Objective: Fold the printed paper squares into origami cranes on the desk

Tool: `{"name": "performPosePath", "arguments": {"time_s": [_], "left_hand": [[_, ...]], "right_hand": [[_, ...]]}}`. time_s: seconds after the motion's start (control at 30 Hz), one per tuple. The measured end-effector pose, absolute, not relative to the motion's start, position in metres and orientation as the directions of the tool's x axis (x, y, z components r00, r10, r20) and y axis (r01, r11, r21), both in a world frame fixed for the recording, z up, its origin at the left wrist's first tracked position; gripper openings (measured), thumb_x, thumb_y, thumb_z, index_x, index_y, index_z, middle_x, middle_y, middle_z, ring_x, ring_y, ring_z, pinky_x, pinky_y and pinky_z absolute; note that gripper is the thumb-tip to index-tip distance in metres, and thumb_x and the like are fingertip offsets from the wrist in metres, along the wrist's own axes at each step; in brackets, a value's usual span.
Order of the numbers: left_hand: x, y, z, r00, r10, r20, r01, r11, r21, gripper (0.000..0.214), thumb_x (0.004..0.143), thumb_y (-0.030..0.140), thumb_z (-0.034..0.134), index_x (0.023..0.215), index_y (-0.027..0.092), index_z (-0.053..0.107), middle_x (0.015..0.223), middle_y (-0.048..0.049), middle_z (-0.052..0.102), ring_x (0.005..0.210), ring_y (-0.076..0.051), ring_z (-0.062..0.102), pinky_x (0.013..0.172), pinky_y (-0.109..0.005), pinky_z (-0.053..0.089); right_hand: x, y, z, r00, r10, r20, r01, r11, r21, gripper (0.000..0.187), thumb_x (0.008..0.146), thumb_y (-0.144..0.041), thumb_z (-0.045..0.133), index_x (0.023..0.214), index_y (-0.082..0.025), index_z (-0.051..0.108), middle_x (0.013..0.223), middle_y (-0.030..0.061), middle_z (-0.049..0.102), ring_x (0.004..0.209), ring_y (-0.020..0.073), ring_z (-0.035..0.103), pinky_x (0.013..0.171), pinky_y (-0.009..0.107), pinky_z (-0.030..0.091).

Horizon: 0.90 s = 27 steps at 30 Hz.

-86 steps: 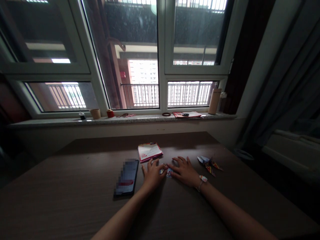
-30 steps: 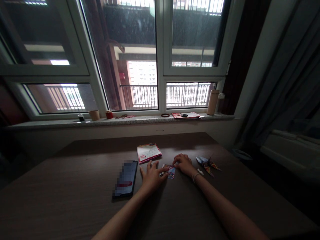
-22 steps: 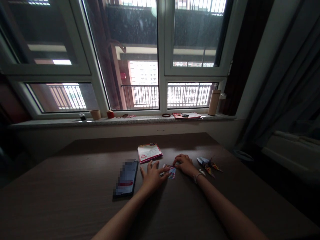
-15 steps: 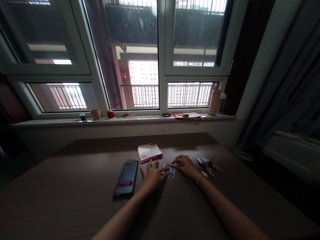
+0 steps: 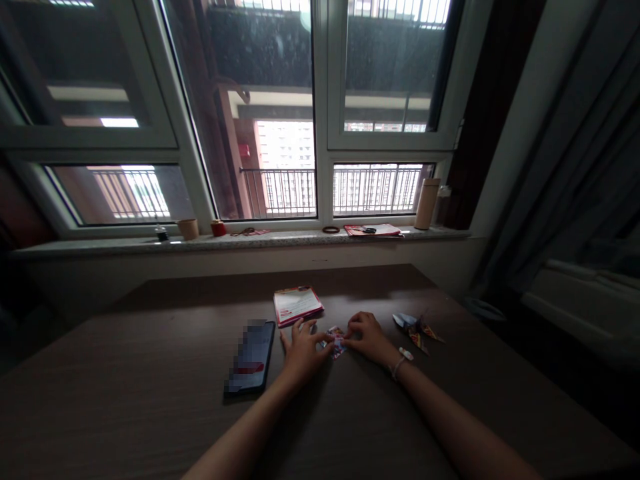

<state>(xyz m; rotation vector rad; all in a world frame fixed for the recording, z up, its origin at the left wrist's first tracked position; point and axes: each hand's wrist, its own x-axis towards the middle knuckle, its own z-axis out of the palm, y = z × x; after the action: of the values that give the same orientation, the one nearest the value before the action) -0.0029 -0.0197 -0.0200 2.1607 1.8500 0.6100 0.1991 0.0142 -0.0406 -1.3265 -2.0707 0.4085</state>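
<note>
A small, colourfully printed piece of folded paper lies on the table between my hands. My left hand has its thumb and index finger closed at the paper's left edge, while its other fingers are spread on the tabletop. On the right edge, the bent fingers of my right hand pinch the paper and partly cover it. A stack of printed paper sheets sits just beyond my left hand. To the right of my right hand is a folded paper figure with pointed, wing-like parts.
A phone lies left of my left forearm on the brown table. Along the windowsill stand a paper cup, a red spool, scissors on papers, and a tan bottle.
My right hand has shifted slightly left, and its fingers have curled in onto the paper's edge. The paper looks smaller, with its right side turned inward. My left hand stays nearly in place.
</note>
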Motion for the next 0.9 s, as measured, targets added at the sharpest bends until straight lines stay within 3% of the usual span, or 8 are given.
{"name": "performPosePath", "arguments": {"time_s": [0.23,0.57,0.9], "left_hand": [[0.002,-0.019,-0.017,0.120,0.975,0.189,0.895,-0.189,0.404,0.024,0.082,0.051,0.060,0.091,0.035,0.075,0.142,-0.0031,0.050,0.139,-0.036,0.024,0.106,-0.073,0.000],[0.006,-0.020,-0.008,0.128,0.984,0.122,0.921,-0.163,0.355,0.026,0.080,0.047,0.063,0.102,0.038,0.071,0.142,-0.0042,0.049,0.139,-0.037,0.024,0.104,-0.076,0.005],[-0.010,-0.017,-0.009,0.174,0.984,0.034,0.915,-0.174,0.365,0.025,0.082,0.044,0.062,0.105,0.041,0.071,0.153,-0.0032,0.037,0.146,-0.038,0.011,0.102,-0.077,-0.005]], "right_hand": [[0.194,0.017,-0.036,-0.235,0.944,0.232,0.727,0.329,-0.603,0.024,0.069,-0.043,0.078,0.086,-0.026,0.075,0.108,0.0055,0.058,0.113,0.0242,0.048,0.100,0.034,0.036],[0.197,0.016,-0.031,-0.301,0.936,0.183,0.720,0.349,-0.600,0.022,0.071,-0.037,0.076,0.093,-0.033,0.076,0.118,0.0039,0.057,0.118,0.0250,0.045,0.106,0.037,0.032],[0.202,0.020,-0.031,-0.347,0.930,0.124,0.709,0.347,-0.613,0.025,0.075,-0.032,0.071,0.100,-0.035,0.075,0.124,0.0038,0.053,0.125,0.0251,0.040,0.111,0.038,0.027]]}}
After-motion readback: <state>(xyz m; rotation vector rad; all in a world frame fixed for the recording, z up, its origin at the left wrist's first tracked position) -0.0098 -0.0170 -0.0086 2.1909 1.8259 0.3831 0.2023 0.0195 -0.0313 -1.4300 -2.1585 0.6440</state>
